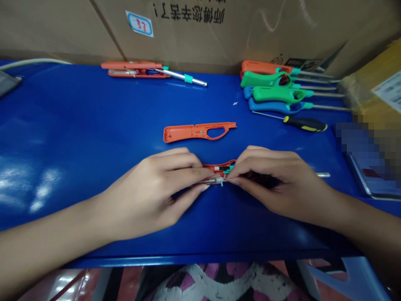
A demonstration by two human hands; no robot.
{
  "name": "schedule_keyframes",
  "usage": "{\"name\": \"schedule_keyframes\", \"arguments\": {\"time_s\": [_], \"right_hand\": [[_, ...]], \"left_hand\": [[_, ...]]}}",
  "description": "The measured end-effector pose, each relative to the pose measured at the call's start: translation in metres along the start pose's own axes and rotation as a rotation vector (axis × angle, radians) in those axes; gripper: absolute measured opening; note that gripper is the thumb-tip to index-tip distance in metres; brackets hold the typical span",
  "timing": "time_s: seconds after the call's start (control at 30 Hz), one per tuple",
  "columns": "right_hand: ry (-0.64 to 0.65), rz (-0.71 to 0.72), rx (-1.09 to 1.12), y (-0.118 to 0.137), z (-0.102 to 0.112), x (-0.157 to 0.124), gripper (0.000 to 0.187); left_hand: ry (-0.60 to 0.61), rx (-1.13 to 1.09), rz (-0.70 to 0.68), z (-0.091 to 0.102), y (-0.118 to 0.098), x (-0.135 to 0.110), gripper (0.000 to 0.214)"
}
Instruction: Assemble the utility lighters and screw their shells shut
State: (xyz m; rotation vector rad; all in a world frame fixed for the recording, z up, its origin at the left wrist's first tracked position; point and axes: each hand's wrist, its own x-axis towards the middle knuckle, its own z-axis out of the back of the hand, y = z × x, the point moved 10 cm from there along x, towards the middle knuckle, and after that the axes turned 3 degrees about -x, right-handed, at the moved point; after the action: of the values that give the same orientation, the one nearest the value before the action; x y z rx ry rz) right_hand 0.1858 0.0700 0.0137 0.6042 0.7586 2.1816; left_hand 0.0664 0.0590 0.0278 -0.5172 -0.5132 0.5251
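Note:
On the blue table (94, 138) both my hands meet over an opened orange lighter body (223, 168), whose inner parts and teal piece show between my fingertips. My left hand (159, 188) pinches its left part, fingers closed on a clear tube. My right hand (275, 182) pinches the right part; a metal nozzle (322, 174) sticks out past it. An orange shell half (199, 132) lies just beyond my hands.
Several finished lighters (275, 90) in orange, green and blue lie at the back right, with a black-and-yellow screwdriver (300, 123) beside them. Another opened orange lighter (140, 70) lies at the back left. Cardboard boxes (219, 29) stand behind. A tablet (372, 175) sits at the right.

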Motion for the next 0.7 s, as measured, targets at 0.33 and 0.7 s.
{"name": "schedule_keyframes", "arguments": {"time_s": [0.33,0.7], "right_hand": [[0.005,0.001,-0.005,0.0019,0.0004,0.0001,0.012],[0.021,0.004,0.003,0.002,-0.0011,-0.0009,0.012]], "left_hand": [[0.012,0.002,-0.017,-0.0013,-0.0007,0.0003,0.027],[0.02,-0.013,-0.008,-0.0025,-0.0007,-0.0002,0.025]]}}
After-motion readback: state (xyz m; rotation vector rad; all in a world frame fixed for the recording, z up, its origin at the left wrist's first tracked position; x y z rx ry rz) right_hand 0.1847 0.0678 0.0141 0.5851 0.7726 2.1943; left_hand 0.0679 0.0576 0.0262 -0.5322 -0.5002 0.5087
